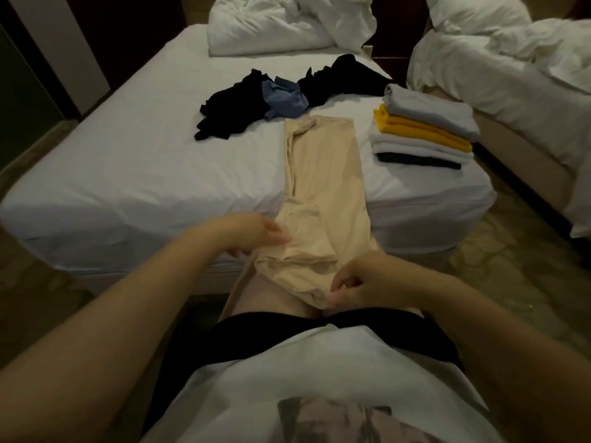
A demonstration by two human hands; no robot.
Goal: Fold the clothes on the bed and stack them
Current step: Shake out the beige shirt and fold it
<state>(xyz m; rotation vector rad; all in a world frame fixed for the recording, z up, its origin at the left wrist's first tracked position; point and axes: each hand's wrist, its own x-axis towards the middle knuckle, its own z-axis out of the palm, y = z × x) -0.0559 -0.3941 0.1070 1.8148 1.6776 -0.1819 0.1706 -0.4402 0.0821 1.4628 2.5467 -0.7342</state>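
Observation:
A long beige garment (323, 174) lies lengthwise on the white bed (128, 174), its near end hanging over the front edge. My left hand (252, 233) grips the left side of that bunched end. My right hand (355, 284) pinches its lower right corner. A stack of folded clothes (422, 129) in grey, yellow, white and dark blue sits at the bed's right front corner. Unfolded black clothes (224, 113) and a blue garment (284, 97) lie in a heap further back.
A rumpled white duvet (281, 24) is piled at the head of the bed. A second bed (511, 75) with white bedding stands to the right across a narrow patterned floor gap (499, 251). A dark wall runs along the left.

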